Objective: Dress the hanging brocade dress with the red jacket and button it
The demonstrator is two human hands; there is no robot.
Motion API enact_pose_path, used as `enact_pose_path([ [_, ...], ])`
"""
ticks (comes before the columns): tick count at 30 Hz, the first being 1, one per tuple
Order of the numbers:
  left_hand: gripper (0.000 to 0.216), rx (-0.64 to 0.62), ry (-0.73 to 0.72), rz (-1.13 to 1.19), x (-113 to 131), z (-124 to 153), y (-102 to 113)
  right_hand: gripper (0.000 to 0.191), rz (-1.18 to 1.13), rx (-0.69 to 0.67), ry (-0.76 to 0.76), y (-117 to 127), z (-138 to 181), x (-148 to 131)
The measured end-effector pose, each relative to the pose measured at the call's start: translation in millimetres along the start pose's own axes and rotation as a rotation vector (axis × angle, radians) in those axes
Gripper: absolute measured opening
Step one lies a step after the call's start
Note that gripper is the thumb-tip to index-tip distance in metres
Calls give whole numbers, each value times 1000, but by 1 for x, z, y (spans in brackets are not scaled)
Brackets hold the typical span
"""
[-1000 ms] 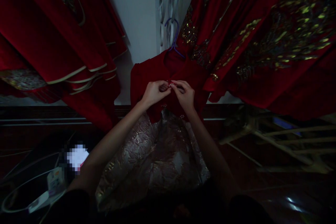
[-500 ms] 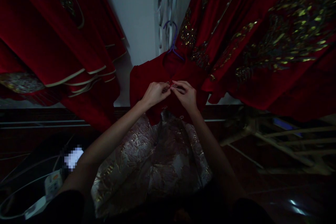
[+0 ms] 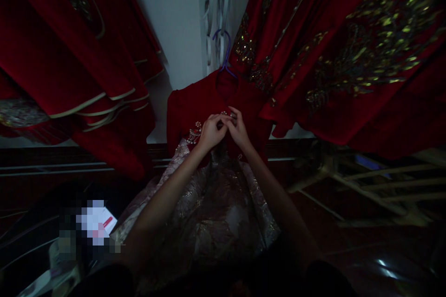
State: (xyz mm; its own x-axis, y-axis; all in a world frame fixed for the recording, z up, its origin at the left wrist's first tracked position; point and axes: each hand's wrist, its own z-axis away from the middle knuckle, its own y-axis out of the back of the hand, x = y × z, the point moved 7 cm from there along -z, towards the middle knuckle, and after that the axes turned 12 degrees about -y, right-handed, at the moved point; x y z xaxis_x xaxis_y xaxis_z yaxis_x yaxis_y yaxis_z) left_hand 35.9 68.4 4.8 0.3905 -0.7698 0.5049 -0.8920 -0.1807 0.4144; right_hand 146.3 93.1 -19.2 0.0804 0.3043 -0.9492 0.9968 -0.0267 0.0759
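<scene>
A red garment [image 3: 188, 102] with a patterned, shiny pale skirt [image 3: 223, 204] below hangs in front of me on a purple hanger [image 3: 227, 53]. At its front opening, my left hand [image 3: 213, 132] has thumb and fingers pinched together on the red cloth. My right hand [image 3: 238, 129] meets it there, its thumb and forefinger also closed at the opening, with another finger raised. A small beaded fastening [image 3: 224, 112] shows just above the fingertips. What lies between the fingertips is hidden. A beaded ornament [image 3: 193, 133] sits beside my left hand.
Red draped garments with pale edging [image 3: 104, 83] hang at the left, and others with gold sequins [image 3: 379, 41] at the right. White metal scrollwork [image 3: 219, 4] stands behind the hanger. A lit screen [image 3: 104, 222] is at lower left; a wooden frame [image 3: 334, 171] stands right.
My hands have come closer together, so their fingertips now overlap at the opening. They sit slightly lower on the garment. The beaded ornament on the left has come into view.
</scene>
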Motion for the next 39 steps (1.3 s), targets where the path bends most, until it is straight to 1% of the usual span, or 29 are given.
enact_pose_path([
  [2,28,27,13,124,-5,2,-5,65,-4,-58,-28,3,6,4],
  [4,27,57,58,269,-12,1,-9,76,1,-122,-42,8,15,6],
  [6,19,93,128,423,-20,-2,-15,88,31,-179,-49,12,26,10],
  [8,11,167,202,568,-30,-3,-21,97,105,-183,-50,16,38,17],
  [9,11,223,238,628,-35,-2,-24,96,161,-158,-43,18,44,20],
  [10,11,289,273,680,-39,1,-27,91,224,-130,-33,20,48,22],
  [12,14,416,350,758,-49,13,-34,75,340,-97,-23,24,55,22],
  [13,16,451,389,792,-54,20,-39,68,385,-98,-26,27,56,21],
  [15,25,455,470,877,-62,35,-50,58,446,-101,-37,35,56,14],
  [17,34,418,544,955,-67,48,-60,51,467,-69,-45,46,55,2],
  [20,42,378,620,980,-69,59,-64,42,372,-58,-67,54,56,-14],
  [22,42,309,607,949,-63,59,-59,42,253,-134,-97,49,60,-21],
  [24,41,191,532,892,-52,55,-47,44,163,-265,-128,37,66,-25],
  [26,37,102,436,790,-43,52,-25,50,110,-406,-166,24,72,-26],
  [27,33,95,398,727,-43,51,-12,53,93,-458,-180,18,74,-25],
  [28,30,118,373,662,-44,51,2,54,80,-491,-190,14,75,-24],
  [29,27,166,356,594,-48,51,17,53,71,-508,-195,10,75,-22],
  [31,21,314,337,461,-60,55,45,46,64,-499,-201,5,74,-17],
  [33,18,450,333,355,-71,61,65,38,64,-463,-208,1,72,-7],
  [34,17,483,343,330,-76,64,69,36,60,-447,-214,-2,71,-2],
  [35,18,490,366,327,-80,67,70,35,53,-434,-220,-5,69,4],
  [37,19,453,428,356,-87,71,66,35,30,-407,-223,-11,63,15],
  [39,20,432,469,383,-90,73,61,34,15,-342,-200,-17,53,23],
])
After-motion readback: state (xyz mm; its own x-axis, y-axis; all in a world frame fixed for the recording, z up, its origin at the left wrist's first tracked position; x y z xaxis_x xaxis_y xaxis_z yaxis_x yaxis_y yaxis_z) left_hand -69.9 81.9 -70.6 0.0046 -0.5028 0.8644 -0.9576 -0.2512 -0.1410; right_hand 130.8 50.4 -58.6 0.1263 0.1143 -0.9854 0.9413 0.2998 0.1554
